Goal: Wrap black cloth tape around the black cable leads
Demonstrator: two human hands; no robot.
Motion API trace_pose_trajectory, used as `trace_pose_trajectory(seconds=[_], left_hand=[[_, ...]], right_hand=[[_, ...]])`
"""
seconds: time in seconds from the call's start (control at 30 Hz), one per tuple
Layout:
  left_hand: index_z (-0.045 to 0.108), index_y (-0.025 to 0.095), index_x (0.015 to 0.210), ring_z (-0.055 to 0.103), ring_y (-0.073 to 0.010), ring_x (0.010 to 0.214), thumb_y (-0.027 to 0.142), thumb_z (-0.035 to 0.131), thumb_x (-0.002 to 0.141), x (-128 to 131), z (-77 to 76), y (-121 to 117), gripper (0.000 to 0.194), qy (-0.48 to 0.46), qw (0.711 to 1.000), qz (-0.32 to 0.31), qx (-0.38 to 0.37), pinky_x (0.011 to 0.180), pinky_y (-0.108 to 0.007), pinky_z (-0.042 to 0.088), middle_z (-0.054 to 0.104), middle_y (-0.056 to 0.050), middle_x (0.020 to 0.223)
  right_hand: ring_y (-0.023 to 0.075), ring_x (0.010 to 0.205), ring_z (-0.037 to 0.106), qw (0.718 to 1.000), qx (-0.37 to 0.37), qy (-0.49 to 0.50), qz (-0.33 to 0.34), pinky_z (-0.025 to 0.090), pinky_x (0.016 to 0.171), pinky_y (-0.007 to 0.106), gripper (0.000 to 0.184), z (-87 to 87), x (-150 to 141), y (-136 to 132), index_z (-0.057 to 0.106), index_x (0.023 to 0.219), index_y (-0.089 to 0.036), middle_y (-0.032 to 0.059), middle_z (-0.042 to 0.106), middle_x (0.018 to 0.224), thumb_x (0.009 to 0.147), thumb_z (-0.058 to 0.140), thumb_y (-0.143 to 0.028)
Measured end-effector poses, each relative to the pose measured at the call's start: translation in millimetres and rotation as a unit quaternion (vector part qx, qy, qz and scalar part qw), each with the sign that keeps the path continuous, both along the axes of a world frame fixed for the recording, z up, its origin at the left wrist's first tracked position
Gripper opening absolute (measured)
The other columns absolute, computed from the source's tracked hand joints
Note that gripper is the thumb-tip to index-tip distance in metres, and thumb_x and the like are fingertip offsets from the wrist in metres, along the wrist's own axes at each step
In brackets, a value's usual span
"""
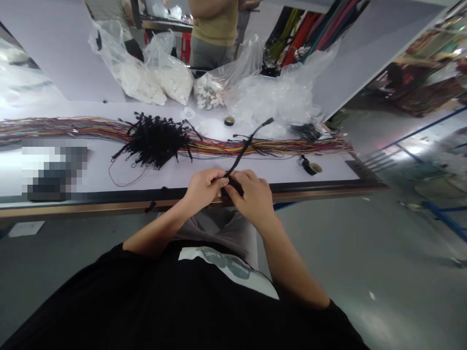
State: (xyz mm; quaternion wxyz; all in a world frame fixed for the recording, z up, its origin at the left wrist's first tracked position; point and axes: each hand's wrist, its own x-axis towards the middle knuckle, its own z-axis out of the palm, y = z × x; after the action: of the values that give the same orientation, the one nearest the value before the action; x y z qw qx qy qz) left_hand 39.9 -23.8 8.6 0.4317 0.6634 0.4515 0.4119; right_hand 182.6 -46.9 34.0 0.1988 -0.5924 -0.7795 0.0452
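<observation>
Both hands meet at the front edge of the white table [175, 177], holding a short black cable [243, 151]. My left hand [205, 187] pinches it between thumb and fingers. On the other side, the fingers of my right hand [253, 194] are curled round its lower part, which they largely hide. The cable's free end rises up and to the right, ending in a small black connector. Left of my hands lies a heap of short black cables [156, 138]. Behind them runs a long bundle of coloured wires [211, 147].
Plastic bags of white parts [209, 92] line the back. A roll of black tape [229, 121] stands mid-table; another tape roll [314, 168] lies at the right with something black. A blurred-out dark object [54, 170] sits at the left. Across the table stands a person [215, 29].
</observation>
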Motion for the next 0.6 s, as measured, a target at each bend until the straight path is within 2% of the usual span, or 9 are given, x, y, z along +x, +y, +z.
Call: trace_pose_trajectory(seconds=[0.07,0.17,0.27,0.4,0.47,0.6], left_hand=[[0.056,0.015,0.073,0.047,-0.0064,0.041,0.019,0.052,0.080,0.8,0.9,-0.6,0.010,-0.061,0.997,-0.015,-0.054,0.048,-0.018,0.037,0.049,0.008,0.044],[0.053,0.015,0.077,0.051,-0.0056,0.042,0.013,0.055,0.078,0.9,1.3,-0.8,0.002,-0.118,0.988,-0.032,-0.097,0.049,-0.016,0.041,0.053,0.008,0.045],[0.051,0.015,0.078,0.056,-0.0066,0.044,0.006,0.058,0.074,-0.5,0.2,-1.6,0.012,-0.117,0.982,-0.022,-0.145,0.050,-0.016,0.045,0.058,0.007,0.048],[0.053,0.013,0.071,0.057,-0.0077,0.041,0.010,0.057,0.076,-3.4,-4.2,-3.0,0.007,-0.086,0.971,-0.016,-0.222,0.046,-0.017,0.046,0.058,0.005,0.047],[0.054,0.012,0.065,0.056,-0.0073,0.040,0.013,0.056,0.078,-5.1,-6.4,-2.9,0.014,-0.049,0.972,-0.022,-0.229,0.044,-0.017,0.046,0.056,0.004,0.046],[0.053,0.014,0.061,0.054,-0.0057,0.040,0.015,0.056,0.078,-7.9,-8.4,-1.9,0.018,0.036,0.985,-0.033,-0.166,0.041,-0.014,0.042,0.054,0.006,0.046]], right_hand=[[0.0244,0.088,0.060,0.998,-0.004,-0.064,-0.011,0.034,0.077,0.037,0.028,3.4,-1.4,1.4,0.062,0.106,-0.021,0.0096,0.069,0.098,0.087,0.044,-0.031],[0.0235,0.088,0.060,0.993,-0.005,-0.118,0.000,0.028,0.077,0.037,0.029,4.0,-1.2,4.6,0.063,0.108,-0.023,0.0082,0.071,0.094,0.089,0.042,-0.028],[0.0229,0.093,0.058,0.987,0.018,-0.151,0.043,0.025,0.078,0.037,0.033,-1.4,0.8,7.0,0.061,0.115,-0.021,0.0094,0.070,0.103,0.089,0.041,-0.025],[0.0222,0.096,0.056,0.979,0.043,-0.176,0.092,0.023,0.080,0.037,0.036,-10.2,2.5,8.0,0.060,0.120,-0.022,0.0098,0.068,0.104,0.089,0.040,-0.022],[0.0220,0.097,0.055,0.976,0.039,-0.185,0.105,0.023,0.079,0.037,0.037,-12.6,2.8,8.7,0.059,0.122,-0.024,0.0089,0.069,0.099,0.089,0.040,-0.022],[0.0225,0.099,0.055,0.974,0.018,-0.193,0.116,0.023,0.078,0.037,0.040,-12.8,3.8,11.1,0.056,0.125,-0.022,0.0099,0.068,0.104,0.089,0.039,-0.022]])
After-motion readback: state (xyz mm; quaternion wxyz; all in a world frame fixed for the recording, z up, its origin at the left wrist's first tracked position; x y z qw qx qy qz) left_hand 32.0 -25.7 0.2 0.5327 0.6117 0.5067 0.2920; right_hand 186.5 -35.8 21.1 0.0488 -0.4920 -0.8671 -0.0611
